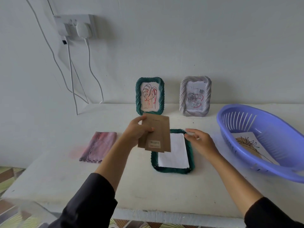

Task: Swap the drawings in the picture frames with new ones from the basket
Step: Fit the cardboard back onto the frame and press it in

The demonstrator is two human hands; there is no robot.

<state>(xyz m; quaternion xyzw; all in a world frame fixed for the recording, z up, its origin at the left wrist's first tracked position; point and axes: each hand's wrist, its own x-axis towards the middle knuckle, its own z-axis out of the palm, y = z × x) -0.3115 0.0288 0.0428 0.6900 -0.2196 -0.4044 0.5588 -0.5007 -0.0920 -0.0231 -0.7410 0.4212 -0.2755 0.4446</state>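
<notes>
A green picture frame (190,150) lies face down on the white table (57,137), with white paper (174,150) showing in its back. My left hand (136,130) holds the brown backing board (156,134) lifted above the frame's left side. My right hand (200,142) hovers with spread fingers at the frame's upper right corner, holding nothing. A second green frame (162,96) with a leaf drawing and a white frame (182,96) with a rose drawing stand upright against the wall. The purple basket (269,129) at the right holds a drawing (250,143).
A folded pink-purple cloth (100,146) lies on the table to the left. A wall socket (75,25) with plugs and hanging white cables (89,63) is at the upper left. The table's front edge runs near my sleeves.
</notes>
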